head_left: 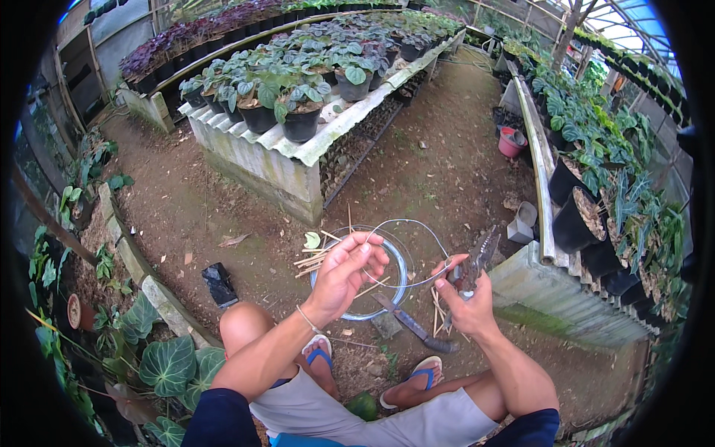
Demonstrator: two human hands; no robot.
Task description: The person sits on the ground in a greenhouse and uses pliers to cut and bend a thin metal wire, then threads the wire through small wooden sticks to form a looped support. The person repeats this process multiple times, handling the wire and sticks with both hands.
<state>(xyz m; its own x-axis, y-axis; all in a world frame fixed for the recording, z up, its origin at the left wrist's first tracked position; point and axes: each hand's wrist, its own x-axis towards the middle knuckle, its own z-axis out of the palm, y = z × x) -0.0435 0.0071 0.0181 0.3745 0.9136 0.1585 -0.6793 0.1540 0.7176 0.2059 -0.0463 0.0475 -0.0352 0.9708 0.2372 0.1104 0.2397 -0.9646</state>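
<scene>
A thin silvery wire point(417, 221) is bent into an open loop between my two hands. My left hand point(346, 274) pinches one side of it between thumb and fingers. My right hand point(468, 296) is closed around a pair of pliers point(482, 253), their jaws pointing up and away from me; the wire's other end runs to its thumb and fingers. Below the hands, a coil of wire point(403, 287) lies on the soil. Thin bamboo sticks point(311, 261) are scattered by the coil, and a knife point(412, 325) with a dark handle rests at its near edge.
A bench point(257, 175) topped with corrugated sheet carries potted plants ahead. Another planted bench point(566, 290) stands close on my right, with a grey pot point(523, 222) beside it. A black plastic bundle point(219, 284) lies left of my knee, near a low curb point(165, 302).
</scene>
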